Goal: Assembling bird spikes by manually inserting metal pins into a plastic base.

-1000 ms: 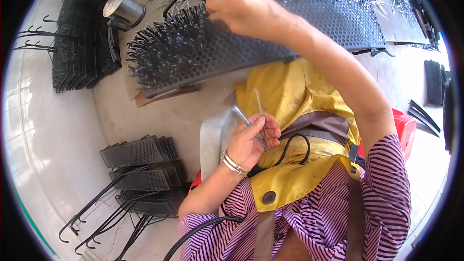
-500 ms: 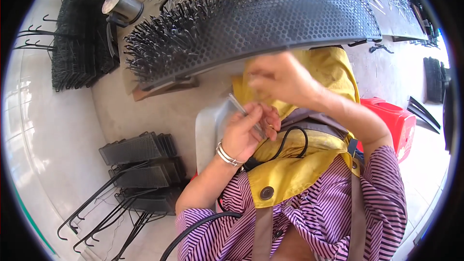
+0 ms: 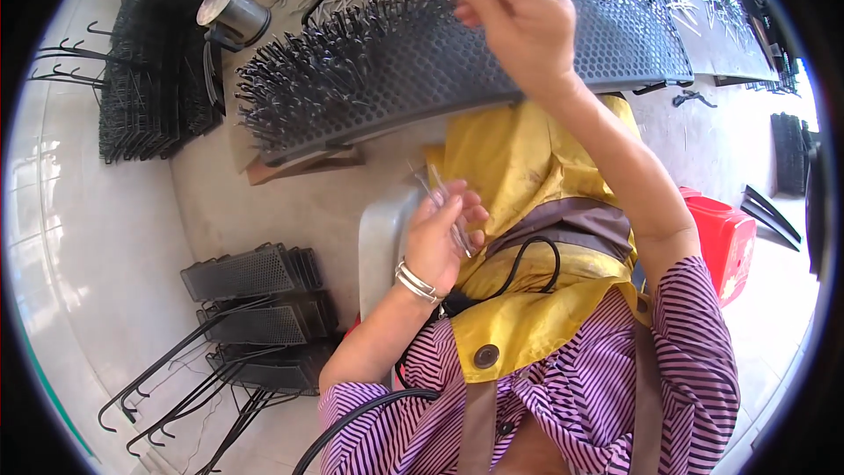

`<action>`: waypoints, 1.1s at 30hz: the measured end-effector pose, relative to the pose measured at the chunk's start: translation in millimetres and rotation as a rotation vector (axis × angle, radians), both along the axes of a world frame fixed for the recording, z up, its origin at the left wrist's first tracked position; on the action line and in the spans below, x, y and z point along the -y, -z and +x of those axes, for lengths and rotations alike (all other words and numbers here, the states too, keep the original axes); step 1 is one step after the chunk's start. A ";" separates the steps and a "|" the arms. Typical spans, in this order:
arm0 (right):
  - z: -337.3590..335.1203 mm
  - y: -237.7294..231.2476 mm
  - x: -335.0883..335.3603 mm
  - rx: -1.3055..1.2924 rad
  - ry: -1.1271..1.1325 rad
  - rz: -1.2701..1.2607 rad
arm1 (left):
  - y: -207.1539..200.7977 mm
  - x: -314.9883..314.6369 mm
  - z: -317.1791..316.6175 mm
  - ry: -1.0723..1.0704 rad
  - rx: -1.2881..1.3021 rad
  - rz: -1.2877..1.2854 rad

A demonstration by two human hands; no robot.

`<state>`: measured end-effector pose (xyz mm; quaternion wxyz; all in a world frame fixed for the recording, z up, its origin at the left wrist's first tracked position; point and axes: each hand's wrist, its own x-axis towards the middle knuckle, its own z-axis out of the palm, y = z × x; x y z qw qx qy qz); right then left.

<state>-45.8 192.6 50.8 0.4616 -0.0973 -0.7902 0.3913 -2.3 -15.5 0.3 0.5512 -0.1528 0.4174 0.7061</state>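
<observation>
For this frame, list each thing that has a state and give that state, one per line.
Left hand: closed around a small bundle of thin metal pins, held over the lap.
Right hand: raised, fingers pinched at the perforated black panel.
Perforated black panel: left part filled with pins, right part bare holes.
Metal can: lying tilted.
Black racks: stacked on the floor.

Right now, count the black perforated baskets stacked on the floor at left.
3: top basket, middle basket and bottom basket, stacked beside the left hand. More may be hidden underneath.
</observation>
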 end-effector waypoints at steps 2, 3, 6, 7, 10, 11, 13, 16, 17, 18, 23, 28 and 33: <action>-6.8 6.7 0.1 0.015 0.030 0.040 | 3.6 1.1 -1.1 -0.025 0.037 0.045; -10.2 11.3 -1.5 0.021 0.042 0.122 | 5.2 0.5 -1.2 -0.032 0.033 0.081; -16.0 15.1 -2.1 0.004 0.040 0.241 | 2.3 -1.7 -0.9 -0.049 0.029 0.113; -17.7 15.6 -3.5 0.020 0.004 0.344 | 0.9 -2.3 -0.9 -0.056 0.028 0.109; -24.5 13.9 -5.3 0.038 -0.064 0.422 | 1.2 -3.0 0.5 -0.021 0.037 0.157; -26.5 3.5 -0.6 0.138 -0.050 0.496 | 1.4 -1.1 0.9 -0.016 0.041 0.153; -36.3 -10.0 5.1 0.423 -0.075 0.627 | 2.8 1.4 -0.2 0.026 0.110 0.225; -34.5 -3.3 3.3 0.562 -0.128 0.736 | -2.0 -1.6 -1.2 0.096 0.155 0.167; -32.2 -1.8 3.7 0.561 -0.127 0.732 | -1.8 -0.5 -2.0 0.097 0.154 0.164; -28.1 -1.0 4.7 0.529 -0.113 0.640 | -1.3 0.4 -2.9 0.093 0.150 0.206; 34.2 4.0 21.0 0.551 -0.362 0.052 | -3.6 -2.7 -1.5 0.084 0.130 0.243; 74.7 6.7 38.4 0.688 -0.553 -0.761 | -4.6 -2.0 -0.6 0.166 0.130 0.457; 83.7 11.9 42.0 0.704 -0.569 -0.695 | -3.8 -1.7 -1.8 0.225 0.116 0.462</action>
